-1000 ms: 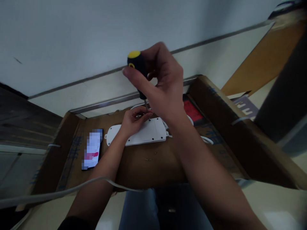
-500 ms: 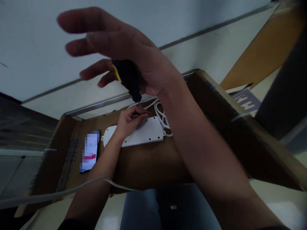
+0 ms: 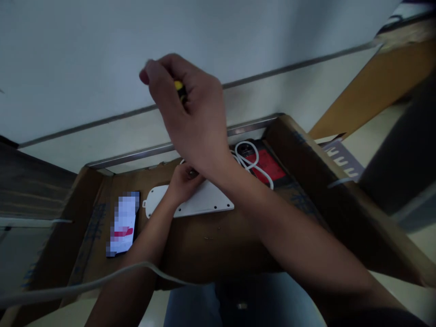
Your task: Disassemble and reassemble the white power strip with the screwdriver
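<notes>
A white power strip (image 3: 204, 202) lies face down on a flattened cardboard box (image 3: 211, 240). My right hand (image 3: 190, 113) is wrapped around the black and yellow handle of a screwdriver (image 3: 180, 91), held upright above the strip; the hand hides the shaft. My left hand (image 3: 184, 181) rests on the strip's back with its fingers pinched together near the spot under the screwdriver. What those fingers hold is too small to see.
A phone (image 3: 122, 222) with a lit screen lies left of the strip. A white cable coil (image 3: 250, 159) sits on a red and black item (image 3: 269, 165) at the back right. Tiny screws (image 3: 207, 237) lie near the front. A white cord (image 3: 102, 279) crosses the foreground.
My right hand had spread its fingers off the handle half a second ago; it has closed around the screwdriver again. The view has shifted slightly, showing the red item.
</notes>
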Available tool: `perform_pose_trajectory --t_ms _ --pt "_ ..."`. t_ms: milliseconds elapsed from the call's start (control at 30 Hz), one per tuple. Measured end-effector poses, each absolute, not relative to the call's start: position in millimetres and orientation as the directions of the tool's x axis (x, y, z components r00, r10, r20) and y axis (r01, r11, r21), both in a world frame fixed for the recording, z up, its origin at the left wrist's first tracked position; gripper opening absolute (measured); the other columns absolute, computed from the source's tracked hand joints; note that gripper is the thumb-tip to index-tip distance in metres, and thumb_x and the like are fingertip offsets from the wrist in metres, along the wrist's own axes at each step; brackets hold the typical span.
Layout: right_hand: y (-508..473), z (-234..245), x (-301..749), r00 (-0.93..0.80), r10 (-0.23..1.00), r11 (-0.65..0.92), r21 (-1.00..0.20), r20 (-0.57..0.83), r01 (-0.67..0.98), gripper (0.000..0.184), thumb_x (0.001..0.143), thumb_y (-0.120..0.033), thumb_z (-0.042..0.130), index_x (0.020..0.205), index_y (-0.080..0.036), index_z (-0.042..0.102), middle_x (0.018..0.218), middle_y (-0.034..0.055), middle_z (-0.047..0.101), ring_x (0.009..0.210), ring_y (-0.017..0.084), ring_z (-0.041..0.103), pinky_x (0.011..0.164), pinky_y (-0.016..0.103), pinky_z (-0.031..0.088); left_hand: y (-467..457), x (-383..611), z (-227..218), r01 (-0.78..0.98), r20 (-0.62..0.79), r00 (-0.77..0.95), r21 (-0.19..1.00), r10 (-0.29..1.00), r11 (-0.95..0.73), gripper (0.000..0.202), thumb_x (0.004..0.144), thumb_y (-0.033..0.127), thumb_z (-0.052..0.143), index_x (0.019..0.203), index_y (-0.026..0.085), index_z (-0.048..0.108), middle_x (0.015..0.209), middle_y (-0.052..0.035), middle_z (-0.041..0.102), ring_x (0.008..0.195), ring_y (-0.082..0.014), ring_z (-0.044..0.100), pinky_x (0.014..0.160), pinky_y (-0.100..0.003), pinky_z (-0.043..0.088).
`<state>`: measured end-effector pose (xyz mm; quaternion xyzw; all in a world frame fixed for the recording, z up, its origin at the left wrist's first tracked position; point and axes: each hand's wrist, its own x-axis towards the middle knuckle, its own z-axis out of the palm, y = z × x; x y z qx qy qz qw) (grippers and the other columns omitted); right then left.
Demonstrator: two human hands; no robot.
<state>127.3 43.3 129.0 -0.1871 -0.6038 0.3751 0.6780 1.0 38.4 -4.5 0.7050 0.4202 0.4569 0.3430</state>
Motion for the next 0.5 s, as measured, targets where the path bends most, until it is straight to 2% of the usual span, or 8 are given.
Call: perform_pose_trajectory --t_ms 100,167,233,267,300,367,433,500 --pt "54.4 128.8 137.9 -0.177 0.709 0.636 -0.727 0.683 -0.258 0.042 0.104 -0.046 0.052 0.082 -0.013 0.068 0.071 -0.0013 0.051 0.073 0.007 0.046 0.070 0.023 0.039 37.2 2.8 -4.3 0.257 0.309 0.210 0.898 0.928 -0.357 0.032 0.084 0.050 0.083 0.076 0.020 0.075 0.075 -0.0046 0.077 0.066 -0.0139 0.066 0.060 -0.025 0.053" --pt "67.1 130.7 148.9 -0.358 0.637 0.593 -0.730 0.683 -0.339 0.042 0.101 -0.049 0.059 0.090 -0.012 0.076 0.100 0.0022 0.067 0.095 0.008 0.059 0.086 0.021 0.046 35.8 4.2 -3.4 0.243 0.279 0.214 0.913 0.936 -0.328 0.031 0.083 0.047 0.084 0.075 0.018 0.074 0.079 -0.0052 0.079 0.069 -0.0130 0.068 0.065 -0.024 0.054" --pt "77.5 132.4 156.4 -0.491 0.573 0.403 -0.747 0.657 -0.529 0.030 0.096 -0.043 0.067 0.105 -0.015 0.073 0.119 -0.0004 0.069 0.104 0.009 0.067 0.091 0.021 0.053 34.5 4.7 -2.1 0.244 0.272 0.231 0.913 0.934 -0.327 0.029 0.082 0.045 0.084 0.075 0.019 0.074 0.079 -0.0048 0.079 0.070 -0.0126 0.069 0.066 -0.023 0.054" --pt "80.4 132.8 157.7 -0.554 0.532 0.284 -0.752 0.640 -0.595 0.031 0.094 -0.042 0.068 0.114 -0.018 0.067 0.122 -0.0026 0.070 0.098 0.009 0.070 0.083 0.022 0.055 34.0 4.6 -1.5 0.248 0.274 0.236 0.911 0.932 -0.330 0.028 0.083 0.045 0.083 0.076 0.019 0.075 0.079 -0.0046 0.079 0.069 -0.0123 0.068 0.065 -0.023 0.054" --pt "81.4 132.8 157.6 -0.608 0.479 0.184 -0.750 0.633 -0.636 0.035 0.095 -0.043 0.067 0.120 -0.020 0.061 0.116 -0.0039 0.072 0.082 0.008 0.070 0.068 0.021 0.053 33.5 4.2 -1.0 0.252 0.275 0.240 0.908 0.931 -0.334 0.028 0.084 0.045 0.082 0.077 0.019 0.075 0.078 -0.0047 0.079 0.068 -0.0122 0.068 0.064 -0.023 0.053" --pt "79.0 132.3 154.5 -0.664 0.390 0.099 -0.746 0.638 -0.658 0.029 0.099 -0.040 0.059 0.120 -0.020 0.056 0.082 -0.0071 0.068 0.048 0.005 0.048 0.044 0.019 0.031 32.8 3.3 -0.7 0.262 0.281 0.245 0.903 0.928 -0.342 0.026 0.085 0.044 0.082 0.080 0.019 0.077 0.081 -0.0053 0.080 0.069 -0.0125 0.068 0.064 -0.023 0.053" --pt "74.1 132.0 150.4 -0.682 0.369 0.123 -0.760 0.632 -0.638 0.021 0.100 -0.034 0.051 0.112 -0.018 0.059 0.054 -0.0103 0.044 0.040 0.005 0.022 0.042 0.022 0.013 32.5 2.6 -1.2 0.280 0.293 0.245 0.891 0.924 -0.357 0.025 0.085 0.044 0.082 0.082 0.019 0.078 0.083 -0.0058 0.080 0.071 -0.0131 0.069 0.066 -0.024 0.053" --pt "70.8 132.5 146.6 -0.676 0.456 0.163 -0.801 0.579 -0.575 0.021 0.099 -0.038 0.053 0.105 -0.020 0.061 0.052 -0.0097 0.029 0.043 0.006 0.018 0.045 0.022 0.013 32.6 2.5 -2.6 0.305 0.303 0.230 0.880 0.925 -0.364 0.026 0.085 0.044 0.082 0.083 0.019 0.079 0.083 -0.0058 0.080 0.073 -0.0135 0.069 0.068 -0.024 0.054"
